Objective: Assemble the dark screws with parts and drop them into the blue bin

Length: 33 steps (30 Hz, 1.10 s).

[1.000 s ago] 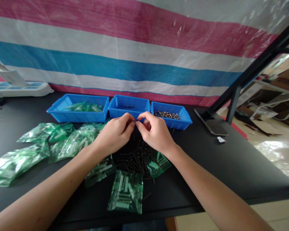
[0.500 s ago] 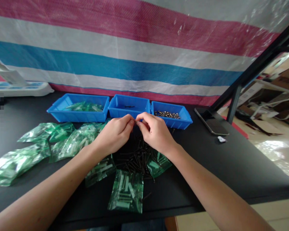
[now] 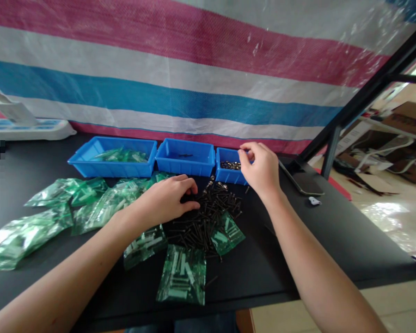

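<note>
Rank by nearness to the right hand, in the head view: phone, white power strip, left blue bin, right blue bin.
1. Right blue bin: partly behind the right hand.
2. Phone: on the hand's right.
3. Left blue bin: well to the left.
4. White power strip: far left edge.

This looks like a small workshop. Blue bins (image 3: 185, 167) and loose dark screws (image 3: 198, 230) share a black table (image 3: 319, 249) before striped sheeting (image 3: 180, 104).

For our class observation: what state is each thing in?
Left hand: thumb and fingers apart
Right hand: fingers curled
Left bin: open, holding green packets
Middle bin: open, holding dark pieces
Right bin: open, holding metal pieces
Dark screws: loose, heaped
Front packet: filled, lying flat
Phone: lying flat
Earbud: lying loose
</note>
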Motion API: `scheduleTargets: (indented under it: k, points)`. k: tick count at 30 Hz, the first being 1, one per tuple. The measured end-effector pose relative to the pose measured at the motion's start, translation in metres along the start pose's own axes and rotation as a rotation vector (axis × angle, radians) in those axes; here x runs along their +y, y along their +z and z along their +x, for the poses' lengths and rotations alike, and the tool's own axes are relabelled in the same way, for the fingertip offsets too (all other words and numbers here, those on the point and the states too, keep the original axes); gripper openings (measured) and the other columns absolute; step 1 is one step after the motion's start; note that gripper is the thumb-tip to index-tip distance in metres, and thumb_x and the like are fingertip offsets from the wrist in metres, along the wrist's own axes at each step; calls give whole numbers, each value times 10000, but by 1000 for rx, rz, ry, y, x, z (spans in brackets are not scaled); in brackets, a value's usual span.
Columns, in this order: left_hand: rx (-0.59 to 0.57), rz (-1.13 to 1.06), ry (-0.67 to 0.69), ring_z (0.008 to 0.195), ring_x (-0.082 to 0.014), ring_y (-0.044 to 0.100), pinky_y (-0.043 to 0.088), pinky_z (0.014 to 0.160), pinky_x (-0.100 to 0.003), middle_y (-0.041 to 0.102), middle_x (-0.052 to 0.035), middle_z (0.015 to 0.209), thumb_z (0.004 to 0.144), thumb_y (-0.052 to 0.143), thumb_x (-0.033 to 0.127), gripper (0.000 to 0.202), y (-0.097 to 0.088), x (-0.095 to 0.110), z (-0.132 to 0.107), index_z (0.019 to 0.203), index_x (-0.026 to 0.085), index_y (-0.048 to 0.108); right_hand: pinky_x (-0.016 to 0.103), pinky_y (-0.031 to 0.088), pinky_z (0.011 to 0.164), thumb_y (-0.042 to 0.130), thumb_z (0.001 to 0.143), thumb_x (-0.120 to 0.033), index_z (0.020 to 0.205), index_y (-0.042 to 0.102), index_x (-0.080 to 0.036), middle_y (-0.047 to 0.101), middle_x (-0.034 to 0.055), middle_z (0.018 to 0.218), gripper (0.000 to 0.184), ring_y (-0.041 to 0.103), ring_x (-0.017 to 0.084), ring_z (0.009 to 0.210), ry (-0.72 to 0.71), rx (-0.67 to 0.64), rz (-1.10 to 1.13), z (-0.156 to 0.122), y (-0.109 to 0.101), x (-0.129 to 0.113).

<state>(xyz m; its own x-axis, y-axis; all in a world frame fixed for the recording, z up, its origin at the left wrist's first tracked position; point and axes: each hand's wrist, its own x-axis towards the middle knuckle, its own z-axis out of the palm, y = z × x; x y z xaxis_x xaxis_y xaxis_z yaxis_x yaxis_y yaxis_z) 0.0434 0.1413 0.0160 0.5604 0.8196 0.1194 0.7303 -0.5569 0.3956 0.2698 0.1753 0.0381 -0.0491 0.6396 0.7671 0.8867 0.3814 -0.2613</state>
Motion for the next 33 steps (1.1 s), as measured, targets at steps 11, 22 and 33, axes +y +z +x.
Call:
scheduleTargets:
  k: [11, 22, 33]
  points:
    - [82, 51, -21, 728, -170, 568, 456, 681, -298, 602, -57, 874, 740, 404, 114, 209, 6, -2, 3, 866, 169, 562, 257, 412, 615, 458, 835, -254, 754, 593, -169, 621, 39, 685, 179, 557, 152, 642, -40, -25, 200, -12, 4, -32]
    - [157, 46, -44, 736, -184, 576, 471, 671, -318, 579, -68, 890, 812, 360, 159, 212, 12, -3, 4, 987, 169, 480, 220, 354, 559, 449, 847, -232, 771, 609, -172, 550, -15, 578, 187, 482, 100, 538, -94, -301, 396, -32, 10, -63]
    - [68, 176, -120, 698, -170, 555, 463, 663, -318, 494, -75, 903, 834, 372, 197, 168, 7, -1, 1, 847, 146, 531, 213, 322, 529, 464, 840, -230, 790, 622, -159, 519, -25, 544, 180, 458, 90, 511, -61, -389, 420, -35, 15, -62]
